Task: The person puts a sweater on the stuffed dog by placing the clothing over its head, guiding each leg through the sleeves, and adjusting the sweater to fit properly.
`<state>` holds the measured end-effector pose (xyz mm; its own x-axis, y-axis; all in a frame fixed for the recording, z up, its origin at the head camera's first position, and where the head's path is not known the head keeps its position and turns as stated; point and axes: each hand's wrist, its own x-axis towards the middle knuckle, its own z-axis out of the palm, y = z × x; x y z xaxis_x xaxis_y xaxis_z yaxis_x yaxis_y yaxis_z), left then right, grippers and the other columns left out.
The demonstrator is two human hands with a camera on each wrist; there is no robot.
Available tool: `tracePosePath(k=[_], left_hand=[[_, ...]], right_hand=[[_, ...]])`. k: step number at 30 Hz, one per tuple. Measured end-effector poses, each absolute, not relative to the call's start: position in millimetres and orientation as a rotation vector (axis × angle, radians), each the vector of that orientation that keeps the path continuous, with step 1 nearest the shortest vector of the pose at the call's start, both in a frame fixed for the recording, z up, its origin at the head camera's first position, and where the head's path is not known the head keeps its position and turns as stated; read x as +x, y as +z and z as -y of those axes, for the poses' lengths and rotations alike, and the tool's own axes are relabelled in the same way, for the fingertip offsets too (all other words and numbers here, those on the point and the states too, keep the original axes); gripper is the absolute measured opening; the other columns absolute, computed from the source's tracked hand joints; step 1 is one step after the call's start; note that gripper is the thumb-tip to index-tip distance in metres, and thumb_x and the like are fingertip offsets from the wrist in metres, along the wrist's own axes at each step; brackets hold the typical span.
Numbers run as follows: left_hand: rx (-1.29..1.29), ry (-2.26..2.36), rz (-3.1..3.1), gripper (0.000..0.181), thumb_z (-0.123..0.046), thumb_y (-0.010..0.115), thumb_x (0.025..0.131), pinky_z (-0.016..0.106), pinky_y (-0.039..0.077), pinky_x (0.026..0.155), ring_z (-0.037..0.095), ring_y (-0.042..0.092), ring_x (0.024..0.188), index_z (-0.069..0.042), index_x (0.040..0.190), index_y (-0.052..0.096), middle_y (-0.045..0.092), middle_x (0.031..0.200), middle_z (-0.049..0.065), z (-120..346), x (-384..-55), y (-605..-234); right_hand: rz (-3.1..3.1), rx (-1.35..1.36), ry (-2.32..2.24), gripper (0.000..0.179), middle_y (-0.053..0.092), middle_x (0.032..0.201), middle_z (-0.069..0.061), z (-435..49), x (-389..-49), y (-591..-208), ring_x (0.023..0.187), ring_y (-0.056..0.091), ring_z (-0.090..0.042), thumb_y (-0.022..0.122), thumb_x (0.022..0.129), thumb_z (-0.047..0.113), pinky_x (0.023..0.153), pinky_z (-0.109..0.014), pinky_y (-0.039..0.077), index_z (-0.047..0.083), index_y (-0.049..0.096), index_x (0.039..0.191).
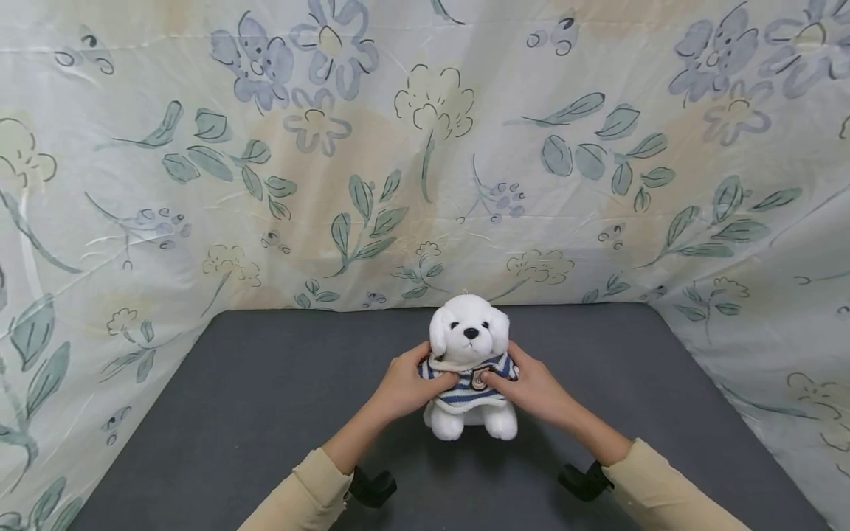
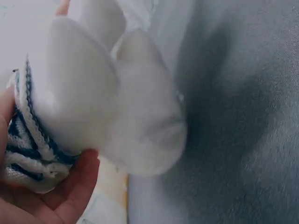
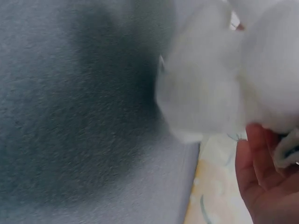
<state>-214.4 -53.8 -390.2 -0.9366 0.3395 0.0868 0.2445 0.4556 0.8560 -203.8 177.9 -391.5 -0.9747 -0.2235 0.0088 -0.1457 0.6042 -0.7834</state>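
A white plush dog (image 1: 469,332) in a blue-and-white striped knit sweater with a small badge is held upright, facing the head camera. My left hand (image 1: 408,383) grips its body on the left side, thumb across the front of the sweater. On the opposite side my right hand (image 1: 531,380) grips it likewise, thumb beside the badge. The wrist views show the white plush legs and underside close up, with the left hand's fingers (image 2: 86,175) and the right hand's fingers (image 3: 261,154) behind the body. The dog's back is hidden in the head view.
A dark grey table (image 1: 299,383) lies beneath the dog, whose shadow falls on it. Behind and at both sides hangs a floral curtain (image 1: 425,147), meeting the table's back edge. Black straps with camera mounts (image 1: 373,488) sit at the wrists, below beige sleeves.
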Motion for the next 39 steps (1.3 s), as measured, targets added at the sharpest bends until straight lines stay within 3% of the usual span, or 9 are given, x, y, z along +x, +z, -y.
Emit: tracePosePath(k=[9,12,15,19,24,29,32,39], left_hand=[[0.337,1.537,-2.420,0.047,-0.044,0.063,0.083,0.040,0.054,0.062,0.014,0.063,0.070,-0.008,0.112,0.059,0.065,0.087,0.005,67.8,-220.9,-385.6],[0.261,1.537,-2.368,0.048,-0.047,0.061,0.084,0.041,0.054,0.062,0.014,0.062,0.067,-0.006,0.110,0.060,0.064,0.085,0.007,69.9,-224.6,-387.1],[0.195,1.524,-2.333,0.052,-0.050,0.059,0.084,0.038,0.054,0.060,0.014,0.062,0.066,-0.004,0.109,0.061,0.063,0.086,0.007,71.6,-227.9,-389.7],[0.116,1.518,-2.316,0.058,-0.052,0.058,0.084,0.032,0.054,0.058,0.014,0.063,0.069,-0.002,0.113,0.061,0.064,0.090,0.008,73.9,-232.3,-395.3],[0.031,1.520,-2.332,0.061,-0.055,0.055,0.085,0.030,0.052,0.057,0.011,0.061,0.065,-0.002,0.116,0.061,0.065,0.088,0.006,76.0,-238.5,-405.0],[-0.019,1.547,-2.328,0.059,-0.058,0.050,0.087,0.034,0.052,0.060,0.011,0.058,0.060,-0.004,0.105,0.065,0.064,0.081,0.005,77.9,-242.9,-413.6],[-0.032,1.565,-2.315,0.057,-0.054,0.048,0.089,0.034,0.053,0.063,0.011,0.060,0.063,-0.002,0.105,0.065,0.064,0.083,0.006,80.3,-245.1,-418.0],[0.032,1.437,-2.573,0.047,-0.043,0.050,0.092,0.034,0.052,0.069,0.020,0.063,0.083,-0.002,0.107,0.065,0.065,0.100,0.013,83.1,-247.0,-416.4]], right_hand=[[-2.670,-0.241,-1.260,0.067,0.062,0.111,-0.004,-157.5,-212.9,-381.6,0.101,0.059,-0.017,0.052,0.086,0.056,0.079,-0.036,0.048,0.010,0.043,0.134],[-2.655,-0.167,-1.250,0.066,0.063,0.101,-0.004,-151.7,-216.7,-382.0,0.087,0.060,-0.016,0.050,0.086,0.058,0.069,-0.033,0.048,0.007,0.049,0.127],[-2.602,-0.078,-1.274,0.060,0.059,0.078,-0.003,-147.0,-221.5,-385.2,0.065,0.053,-0.014,0.050,0.086,0.058,0.056,-0.029,0.042,0.007,0.055,0.115],[-2.552,-0.022,-1.311,0.053,0.050,0.063,-0.002,-143.4,-226.9,-392.7,0.055,0.049,-0.015,0.050,0.086,0.058,0.053,-0.030,0.042,0.008,0.057,0.101],[-2.507,-0.016,-1.373,0.053,0.050,0.066,-0.002,-142.1,-231.9,-401.3,0.059,0.051,-0.013,0.047,0.087,0.060,0.061,-0.033,0.048,0.007,0.056,0.092],[-2.438,-0.014,-1.438,0.060,0.057,0.077,-0.004,-145.0,-237.0,-408.5,0.066,0.055,-0.012,0.043,0.089,0.060,0.064,-0.033,0.049,0.005,0.057,0.107],[-2.412,-0.013,-1.474,0.057,0.060,0.086,-0.006,-146.3,-237.7,-411.9,0.073,0.058,-0.013,0.042,0.093,0.053,0.068,-0.034,0.051,0.003,0.055,0.115],[-2.414,-0.026,-1.475,0.050,0.059,0.083,-0.007,-147.5,-237.3,-418.1,0.076,0.056,-0.015,0.040,0.095,0.049,0.069,-0.033,0.049,0.003,0.053,0.109]])
